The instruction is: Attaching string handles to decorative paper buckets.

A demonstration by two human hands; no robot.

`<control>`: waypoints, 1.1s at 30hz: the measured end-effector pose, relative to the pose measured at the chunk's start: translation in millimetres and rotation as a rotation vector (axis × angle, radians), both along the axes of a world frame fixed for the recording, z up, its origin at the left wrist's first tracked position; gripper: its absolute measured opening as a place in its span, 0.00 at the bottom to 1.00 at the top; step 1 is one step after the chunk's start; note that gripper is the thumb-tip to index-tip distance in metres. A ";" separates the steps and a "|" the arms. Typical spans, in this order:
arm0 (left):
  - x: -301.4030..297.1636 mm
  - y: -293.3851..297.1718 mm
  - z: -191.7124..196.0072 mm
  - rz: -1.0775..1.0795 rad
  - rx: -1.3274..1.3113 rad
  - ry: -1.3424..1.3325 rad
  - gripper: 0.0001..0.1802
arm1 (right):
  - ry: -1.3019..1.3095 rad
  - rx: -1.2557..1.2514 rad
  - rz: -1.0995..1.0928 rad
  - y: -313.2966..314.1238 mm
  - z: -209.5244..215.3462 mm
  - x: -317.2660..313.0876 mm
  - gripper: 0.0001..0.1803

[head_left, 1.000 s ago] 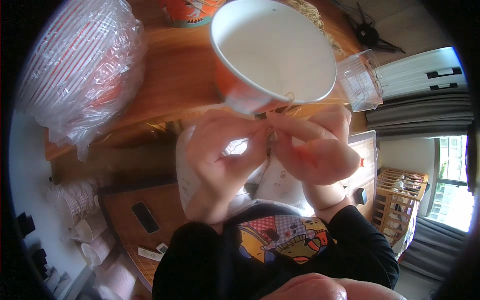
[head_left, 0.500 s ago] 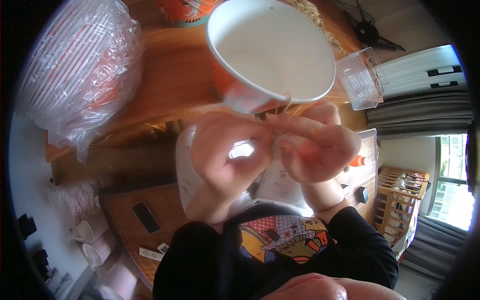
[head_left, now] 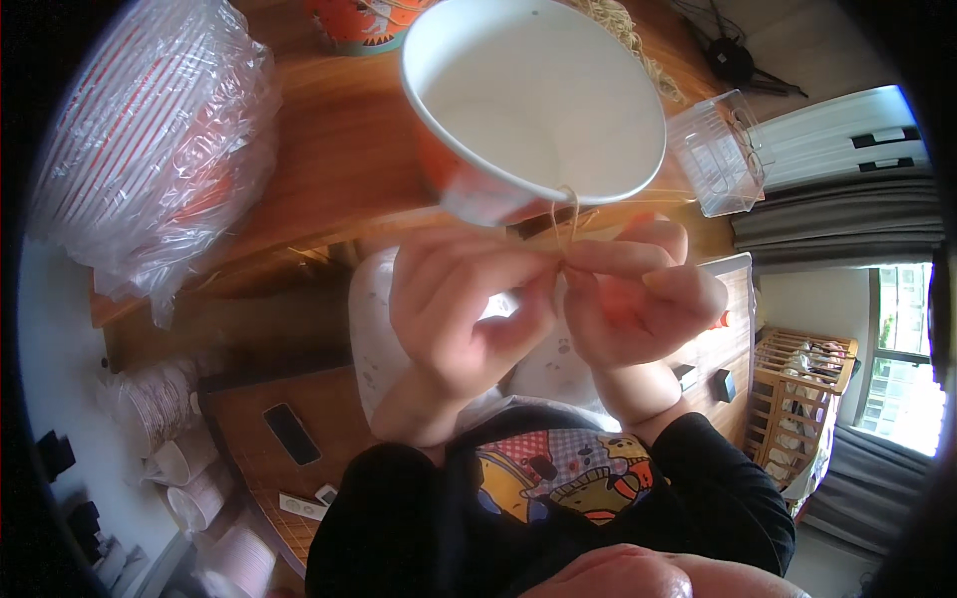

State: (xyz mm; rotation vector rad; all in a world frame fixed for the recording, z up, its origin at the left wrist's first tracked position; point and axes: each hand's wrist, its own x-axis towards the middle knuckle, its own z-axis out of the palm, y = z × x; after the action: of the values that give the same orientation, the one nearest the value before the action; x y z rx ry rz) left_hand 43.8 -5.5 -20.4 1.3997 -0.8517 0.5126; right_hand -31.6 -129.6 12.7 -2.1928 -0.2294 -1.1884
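A large paper bucket (head_left: 528,110), white inside and orange outside, stands tilted toward me at the table's near edge. A thin tan string (head_left: 565,209) loops over its near rim and runs down to my fingers. My left hand (head_left: 464,299) pinches the string between thumb and forefinger, just below the rim. Close against it, my right hand (head_left: 643,289) pinches the string too, its other fingers curled. The fingertips of both hands nearly meet where the strands come together; whether a knot is there is hidden.
Plastic-wrapped stacked buckets (head_left: 159,140) sit at the left of the wooden table (head_left: 339,149). Behind the bucket lie another orange bucket (head_left: 369,22) and a bundle of tan string (head_left: 623,30). A clear plastic box (head_left: 718,154) is at the right. A phone (head_left: 291,434) rests on a lower surface.
Both hands have moved slightly down from the rim, so more of the string loop shows. The fingertips have come together around the string. The bucket has shifted slightly left.
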 end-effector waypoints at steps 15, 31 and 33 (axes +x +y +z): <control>8.6 0.6 -4.4 -0.450 0.012 0.471 0.07 | 0.322 1.712 0.535 18.9 -22.0 -3.1 0.07; 14.6 -9.2 -25.3 -0.588 0.010 0.570 0.09 | 0.325 1.766 0.510 9.2 -39.3 3.1 0.07; 17.1 -7.9 -25.9 -0.580 0.030 0.529 0.09 | 0.302 1.736 0.485 11.7 -37.1 5.1 0.07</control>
State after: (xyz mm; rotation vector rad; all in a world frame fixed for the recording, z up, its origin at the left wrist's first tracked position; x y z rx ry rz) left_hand 60.9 -13.4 -46.4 1.1600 -0.7763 -0.3070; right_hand -26.6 -117.9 -24.4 -0.6423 0.3125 -0.3408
